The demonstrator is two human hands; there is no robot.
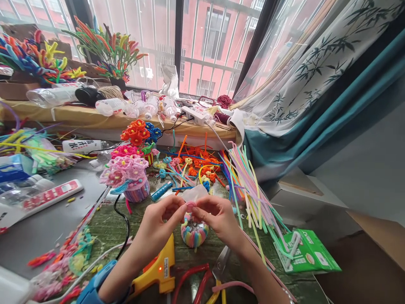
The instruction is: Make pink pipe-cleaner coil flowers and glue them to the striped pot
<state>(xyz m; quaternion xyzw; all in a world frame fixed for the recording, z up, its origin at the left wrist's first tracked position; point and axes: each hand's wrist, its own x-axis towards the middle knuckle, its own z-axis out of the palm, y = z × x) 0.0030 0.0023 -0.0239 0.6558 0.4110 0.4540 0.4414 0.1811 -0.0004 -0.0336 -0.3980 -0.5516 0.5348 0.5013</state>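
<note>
Between the fingertips of both hands is a small pink coil (190, 206), perhaps of pipe cleaner; fingers partly cover it. My left hand (167, 217) pinches its left side, and my right hand (218, 215) pinches the right. Just below stands a small round pot (194, 236) wrapped in pastel pink, yellow and blue fuzzy stripes, its open top facing up. Behind the fingers lies a whitish translucent sheet (194, 193). A yellow glue gun (164, 266) with a lit red light rests under my left forearm. Scissors (220, 265) lie beside my right wrist.
Finished pipe-cleaner flower pots (136, 190) stand at back left. Loose pipe cleaners (249, 185) spread at right, next to a green packet (311, 251). Small orange flowers (193, 171) lie behind. A black cable (126, 223) crosses the left side. Plastic bottles (110, 106) line the sill.
</note>
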